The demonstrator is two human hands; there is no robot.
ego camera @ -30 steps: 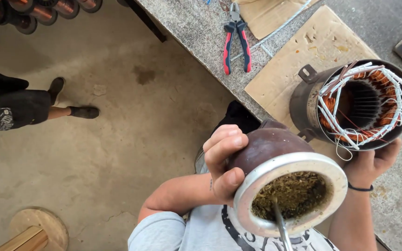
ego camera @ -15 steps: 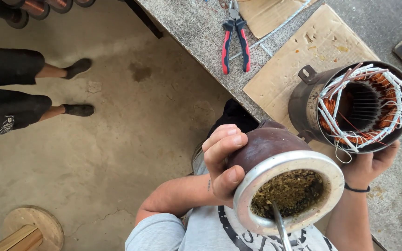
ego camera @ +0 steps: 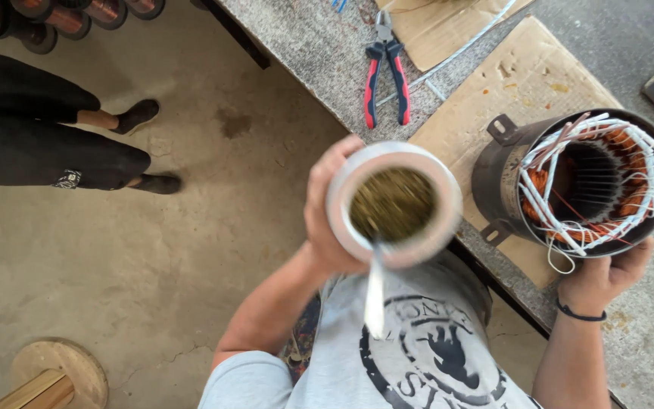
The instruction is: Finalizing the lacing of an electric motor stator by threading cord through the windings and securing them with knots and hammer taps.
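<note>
Both hands busy: our left hand point(ego camera: 327, 212) grips the metal-rimmed herb-filled cup point(ego camera: 393, 204) (straw blurred), right hand point(ego camera: 599, 276) steadies the copper-wound motor stator point(ego camera: 577, 182); tilting probably spills herb onto windings.

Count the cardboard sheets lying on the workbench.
2. One cardboard sheet lies under the motor stator, which the right hand steadies. Another lies at the top edge behind the pliers. More may be out of frame.

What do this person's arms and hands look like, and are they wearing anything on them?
Both hands are bare, with no gloves. The left hand has nothing on its wrist; its forearm is uncovered up to a short light grey T-shirt sleeve. The right hand has a thin dark band round the wrist, and its forearm is uncovered too.
</note>
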